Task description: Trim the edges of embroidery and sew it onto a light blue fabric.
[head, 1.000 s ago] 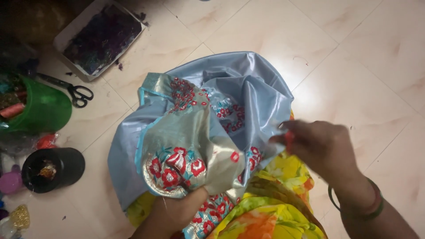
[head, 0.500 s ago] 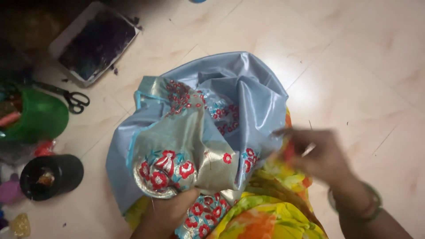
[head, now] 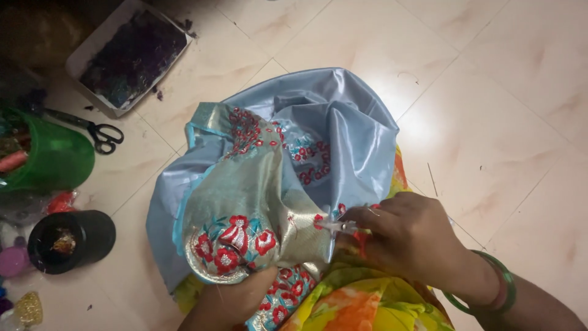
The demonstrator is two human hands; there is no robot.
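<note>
1. Compared with half a second ago, the right hand (head: 410,239) is now sitting lower and further left, its fingertips (head: 358,216) having come in against the edge of the light blue embroidered garment (head: 269,190); earlier it was hovering out to the right, apart from the cloth. The garment and the left hand (head: 236,300) are lying much as they were.

2. At the far left, a green plastic tub (head: 52,159), a black round container (head: 70,240) and black-handled scissors (head: 92,129) are resting on the tiled floor (head: 490,110), with a flat white tray of dark bits (head: 131,55) further up.

3. The left hand is coming up from the bottom edge, palm under the cloth, fingers curled and gripping the lower fold just below the red flower embroidery (head: 236,239). Much of it is hidden by the cloth.

4. The garment is lying bunched across the lap and floor in the middle of the view, its long axis running from lower left to upper right, the embroidered cuff end pointing to the lower left and the plain satin part bulging away to the upper right.

5. The right hand is reaching in from the lower right, wrist bent, back of the hand upward, a green bangle (head: 490,288) on the wrist. Its thumb and fingers are pinching together on a small thin pale thing at the cloth's edge; whether that is a needle or a bead, I cannot tell.

6. Beneath it, yellow and orange printed cloth (head: 361,306) is covering the lap.
</note>
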